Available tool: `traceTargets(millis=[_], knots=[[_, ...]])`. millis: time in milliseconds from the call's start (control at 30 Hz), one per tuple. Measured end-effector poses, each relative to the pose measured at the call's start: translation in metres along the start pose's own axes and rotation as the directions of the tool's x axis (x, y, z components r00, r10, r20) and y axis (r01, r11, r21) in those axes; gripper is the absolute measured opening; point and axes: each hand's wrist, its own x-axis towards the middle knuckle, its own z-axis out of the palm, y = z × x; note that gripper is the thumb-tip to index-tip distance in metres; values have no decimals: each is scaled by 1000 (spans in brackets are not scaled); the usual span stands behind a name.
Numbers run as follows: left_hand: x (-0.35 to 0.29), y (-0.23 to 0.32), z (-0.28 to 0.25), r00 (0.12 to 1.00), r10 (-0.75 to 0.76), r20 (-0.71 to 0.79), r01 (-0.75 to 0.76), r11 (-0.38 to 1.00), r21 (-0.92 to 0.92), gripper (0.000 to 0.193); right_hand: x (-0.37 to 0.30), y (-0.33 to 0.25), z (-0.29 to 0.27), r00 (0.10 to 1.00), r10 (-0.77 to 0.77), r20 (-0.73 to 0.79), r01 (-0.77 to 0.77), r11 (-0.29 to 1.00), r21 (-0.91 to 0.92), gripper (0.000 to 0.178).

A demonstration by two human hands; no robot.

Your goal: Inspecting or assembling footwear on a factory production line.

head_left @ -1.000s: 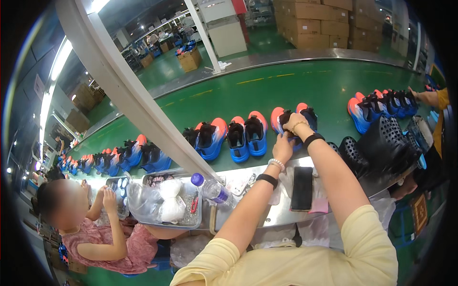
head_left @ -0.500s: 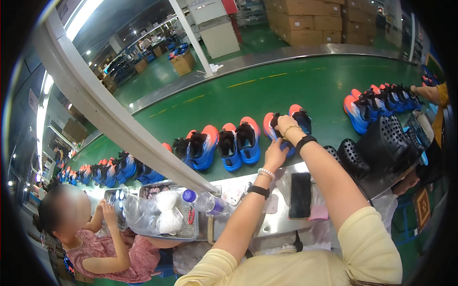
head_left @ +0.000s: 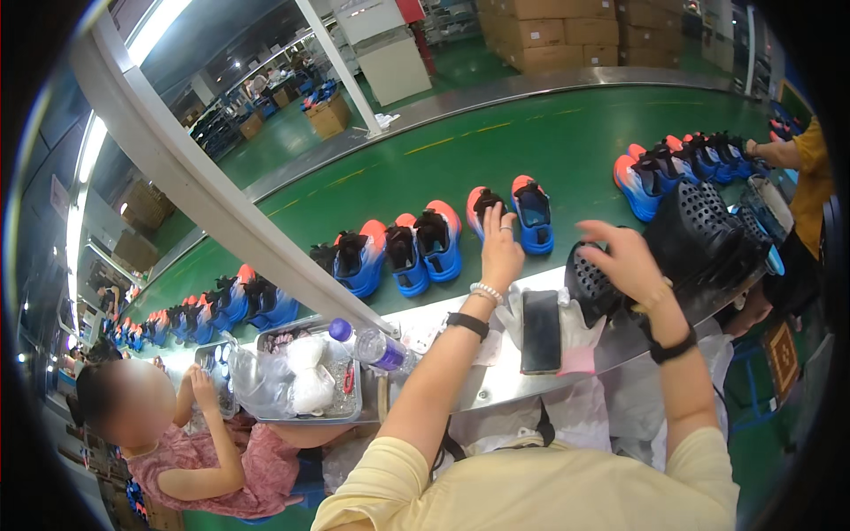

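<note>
A pair of blue-and-orange sneakers stands on the green belt [head_left: 567, 159] in front of me, a left sneaker [head_left: 476, 202] and a right sneaker [head_left: 534, 226] with a gap between them. My left hand [head_left: 501, 252] reaches up to the left sneaker, its fingers stretched out over the black upper and hiding part of it. Whether the fingertips press on it, I cannot tell. Off to the right, my right hand [head_left: 627, 264] hovers with thumb and fingers apart, nothing in it. It is nearest to a black clog with holes [head_left: 591, 285] at the belt's edge.
More sneakers [head_left: 434, 239] line the belt leftward; another group [head_left: 651, 177] stands right, near a co-worker's arm [head_left: 775, 155]. On the metal ledge lie a phone [head_left: 541, 332], white gloves [head_left: 574, 320], a bottle [head_left: 381, 350] and a tray [head_left: 354, 411]. A white post [head_left: 204, 203] crosses left; a person sits there.
My right hand has left the sneakers and drawn back to the right, opening. My left hand stays at the left sneaker, fingers now straighter. The view has shifted slightly.
</note>
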Motion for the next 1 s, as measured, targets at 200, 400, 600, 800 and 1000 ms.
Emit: traceTargets(millis=[200,400,600,800,1000], knots=[[54,19,36,995,-70,-70,43,943,-329,20,-73,100,-9,896,118,-428,-169,982,-84,44],[68,1,77,988,-116,-100,123,990,70,36,-97,115,15,870,242,-430,-260,965,17,53],[66,-2,70,984,-164,76,162,986,33,49,-91,110,21,857,271,-437,-317,948,-33,64],[43,16,37,996,86,31,-90,984,153,20,-89,107,-1,831,299,-470,-349,937,-20,57],[27,-26,15,985,-4,173,0,1000,26,33,-10,16,-25,916,70,-395,-87,996,-25,57]])
